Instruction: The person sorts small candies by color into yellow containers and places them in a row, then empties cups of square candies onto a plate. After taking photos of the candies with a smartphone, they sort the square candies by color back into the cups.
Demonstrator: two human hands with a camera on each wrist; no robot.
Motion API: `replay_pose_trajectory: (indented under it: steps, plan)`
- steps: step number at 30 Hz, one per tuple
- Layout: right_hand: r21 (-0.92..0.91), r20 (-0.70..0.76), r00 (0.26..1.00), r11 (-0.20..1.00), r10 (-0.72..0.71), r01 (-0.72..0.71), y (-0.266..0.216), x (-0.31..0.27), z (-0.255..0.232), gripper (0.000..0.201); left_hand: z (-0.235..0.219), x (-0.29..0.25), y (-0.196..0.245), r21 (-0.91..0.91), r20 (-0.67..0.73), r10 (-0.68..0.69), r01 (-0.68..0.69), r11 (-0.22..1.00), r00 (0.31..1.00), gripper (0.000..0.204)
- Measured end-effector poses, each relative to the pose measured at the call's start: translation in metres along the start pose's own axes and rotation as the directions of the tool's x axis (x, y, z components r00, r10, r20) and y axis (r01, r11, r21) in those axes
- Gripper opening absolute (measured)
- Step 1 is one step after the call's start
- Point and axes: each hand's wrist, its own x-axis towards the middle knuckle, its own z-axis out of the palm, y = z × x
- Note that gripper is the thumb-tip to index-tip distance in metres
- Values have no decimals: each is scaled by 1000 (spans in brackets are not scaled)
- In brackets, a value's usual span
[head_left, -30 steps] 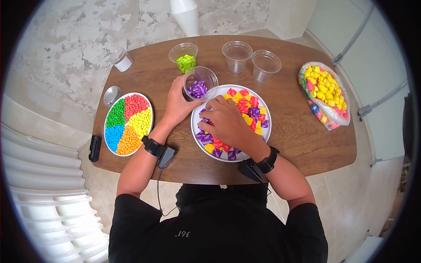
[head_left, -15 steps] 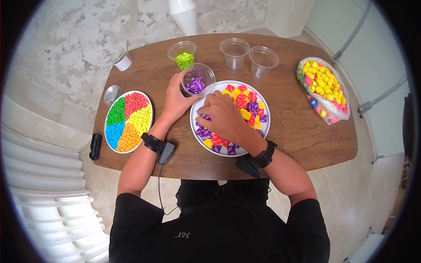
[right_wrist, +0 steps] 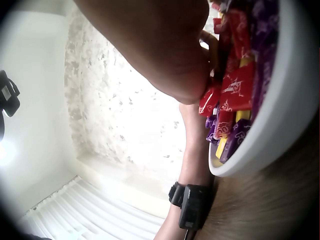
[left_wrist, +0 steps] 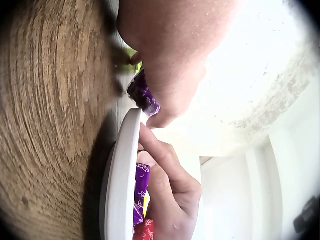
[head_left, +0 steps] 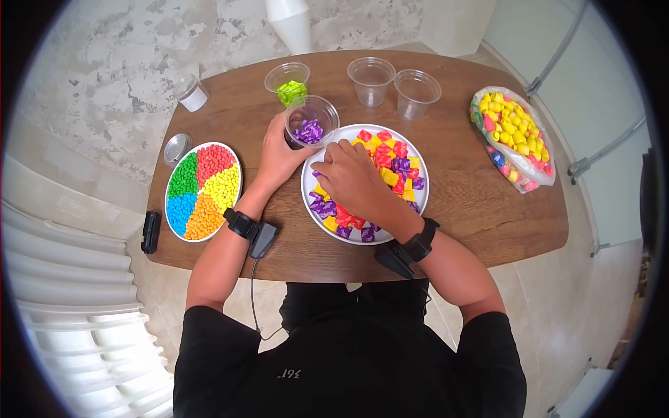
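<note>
In the head view, the left hand (head_left: 277, 155) grips a clear cup (head_left: 313, 111) of purple wrapped sweets (head_left: 307, 132), tilted beside the plate's upper left edge. The right hand (head_left: 355, 182) is over the left part of a white round plate (head_left: 422, 202) of red, yellow and purple wrapped sweets (head_left: 390, 177). Its fingers are bent near the cup; whether they hold a sweet is hidden. The left wrist view shows the right hand (left_wrist: 172, 187) just inside the plate's rim (left_wrist: 125, 180), below the left hand (left_wrist: 172, 80).
Behind the held cup stands a cup of green sweets (head_left: 291, 91); two clear cups (head_left: 371, 82) are to its right. An oval plate (head_left: 240, 182) of small coloured candies, a lidded jar (head_left: 193, 96) and a round tin (head_left: 178, 148) lie left. A bag (head_left: 516, 139) of sweets sits right.
The right hand has shifted slightly up and left over the plate, its fingers drawn closer together. The left hand still grips the cup. The whole head view has moved slightly.
</note>
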Motion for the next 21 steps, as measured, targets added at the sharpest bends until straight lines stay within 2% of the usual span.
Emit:
replay_pose_trajectory:
  steps: [2,6,11,14,18,20,21]
  plan:
    - [-28,13,1000,1000,-2,2,1,2,0,17,0,0,-1,11,-5,6,-6,1000,1000,79]
    - [57,-33,997,996,67,-65,2,2,3,9,-1,-1,2,-3,13,-14,14,1000,1000,79]
    - [112,-75,995,992,67,-58,3,5,1,11,1,2,2,-7,23,-16,16,1000,1000,79]
    - [224,-114,989,973,90,-63,4,6,-2,12,1,-1,1,-25,19,-44,45,999,999,79]
    - [312,-189,965,943,180,-115,3,10,-17,14,-2,0,1,32,23,13,-14,999,1000,79]
    - [442,-202,922,871,331,-216,0,12,-25,13,-1,0,5,18,15,-23,23,1000,1000,80]
    - [442,-207,919,870,335,-218,0,12,-28,13,-1,-1,7,19,20,-19,18,1000,1000,80]
